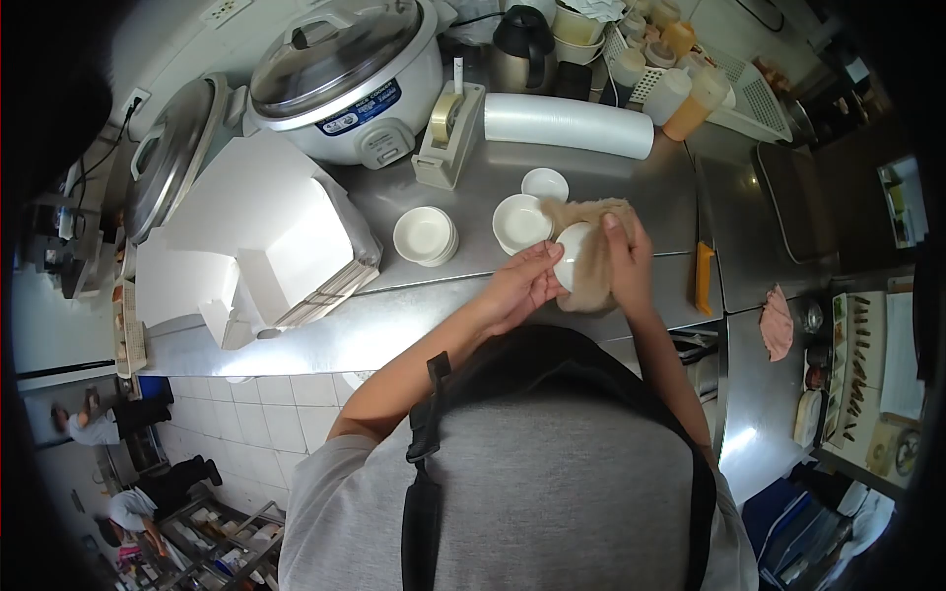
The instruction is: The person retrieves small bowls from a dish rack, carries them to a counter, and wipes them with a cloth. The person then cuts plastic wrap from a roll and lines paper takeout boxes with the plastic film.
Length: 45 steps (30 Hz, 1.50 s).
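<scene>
Near the counter's front edge, my left hand [525,288] pinches the left rim of a small white bowl [570,254]. My right hand [628,258] holds a beige cloth [591,274] against the bowl's right side, and the cloth covers part of it. Just behind and left of the held bowl sit a white bowl [523,224] and another white bowl [545,185]. Farther left stands a short stack of white bowls [425,235].
Cardboard trays [266,236] lie at left, before a rice cooker [345,84]. Behind the bowls are a tape dispenser [448,133] and a stack of white lids or cups [570,125]. Sauce bottles [697,103] stand back right, with an orange-handled tool [704,279] nearer. Two people stand lower left.
</scene>
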Tool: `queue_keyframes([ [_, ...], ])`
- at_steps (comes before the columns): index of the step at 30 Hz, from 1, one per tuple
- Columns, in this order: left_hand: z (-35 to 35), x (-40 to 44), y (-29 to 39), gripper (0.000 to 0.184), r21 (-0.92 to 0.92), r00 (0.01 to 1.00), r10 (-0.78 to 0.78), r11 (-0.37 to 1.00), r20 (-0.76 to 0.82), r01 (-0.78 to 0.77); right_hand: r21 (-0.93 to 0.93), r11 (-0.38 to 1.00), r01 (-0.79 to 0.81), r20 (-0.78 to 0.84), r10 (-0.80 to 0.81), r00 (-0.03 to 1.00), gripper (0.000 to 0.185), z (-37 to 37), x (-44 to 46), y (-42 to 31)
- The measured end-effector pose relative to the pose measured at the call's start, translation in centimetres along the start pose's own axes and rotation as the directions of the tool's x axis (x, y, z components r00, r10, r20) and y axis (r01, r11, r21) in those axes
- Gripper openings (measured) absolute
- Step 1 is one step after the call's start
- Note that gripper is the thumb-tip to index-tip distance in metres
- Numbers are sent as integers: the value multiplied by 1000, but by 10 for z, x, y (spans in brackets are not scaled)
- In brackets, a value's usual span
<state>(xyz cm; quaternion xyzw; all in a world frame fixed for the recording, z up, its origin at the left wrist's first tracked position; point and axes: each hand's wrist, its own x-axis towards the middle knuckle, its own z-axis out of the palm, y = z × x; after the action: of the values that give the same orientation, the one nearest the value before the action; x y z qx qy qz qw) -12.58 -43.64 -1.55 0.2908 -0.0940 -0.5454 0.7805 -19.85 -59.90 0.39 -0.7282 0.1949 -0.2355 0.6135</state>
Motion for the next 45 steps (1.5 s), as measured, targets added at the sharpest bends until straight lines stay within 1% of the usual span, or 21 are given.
queue_keyframes([
  [1,-2,0,8,29,73,999,-19,997,28,17,167,981,-95,20,93,995,25,-6,2,5],
  [3,-6,7,36,25,490,984,170,855,43,-169,-31,998,-62,-7,62,998,27,-22,8,27],
  [4,-5,14,53,24,664,962,260,706,81,-247,-131,990,-43,-15,41,999,28,-27,11,32],
  [6,4,29,88,23,950,932,353,256,79,-178,11,999,-44,-83,45,996,28,-24,15,19],
  [10,-46,89,104,25,899,939,197,-395,282,-187,195,981,18,-67,-5,998,35,3,8,-37],
  [12,-78,112,99,21,744,942,7,-616,334,-259,44,970,241,50,-243,969,48,22,7,-35],
  [13,-105,125,90,23,964,965,124,-167,231,-209,-240,879,413,128,-393,910,56,31,7,-41],
  [14,-136,138,79,25,934,982,172,332,81,-135,-483,681,551,246,-498,831,64,37,6,-45],
  [16,-146,142,76,33,866,975,222,484,20,-128,-594,568,570,447,-356,821,73,50,8,-21],
  [17,-133,133,87,38,969,953,269,161,140,-187,-636,504,585,530,-265,805,77,55,7,-1],
  [19,-115,112,107,49,833,891,236,-504,389,-230,-728,369,578,552,-186,813,72,61,4,30],
  [20,-118,101,107,39,806,809,367,-555,459,-206,-755,275,595,553,-221,803,67,65,8,37],
  [23,-121,71,109,29,910,930,353,-410,99,59,-742,178,647,584,-302,753,55,67,10,43],
  [27,-108,27,82,26,938,915,381,-346,131,10,-576,295,762,634,-427,644,40,66,14,61],
  [29,-92,12,65,26,953,919,392,-263,-37,151,-564,476,674,623,-291,726,32,67,12,52],
  [32,-77,-5,42,22,992,846,531,-123,47,22,-528,610,591,580,-250,776,24,60,14,30],
  [36,-71,-9,36,22,902,814,522,-432,254,-4,-298,848,439,455,-278,846,28,39,23,30],
  [39,-56,-16,41,24,832,769,519,-553,374,-32,-29,989,144,361,-124,924,33,0,26,23],
  [41,-46,-19,46,23,786,746,492,-615,450,-68,212,976,-55,105,33,994,40,-24,26,26],
  [44,-41,-12,36,19,1000,860,511,0,-17,20,522,850,-64,-79,123,989,43,-38,14,11],
  [45,-40,-6,32,21,960,847,517,279,-126,-28,413,911,-13,-24,25,999,44,-34,1,10],
])
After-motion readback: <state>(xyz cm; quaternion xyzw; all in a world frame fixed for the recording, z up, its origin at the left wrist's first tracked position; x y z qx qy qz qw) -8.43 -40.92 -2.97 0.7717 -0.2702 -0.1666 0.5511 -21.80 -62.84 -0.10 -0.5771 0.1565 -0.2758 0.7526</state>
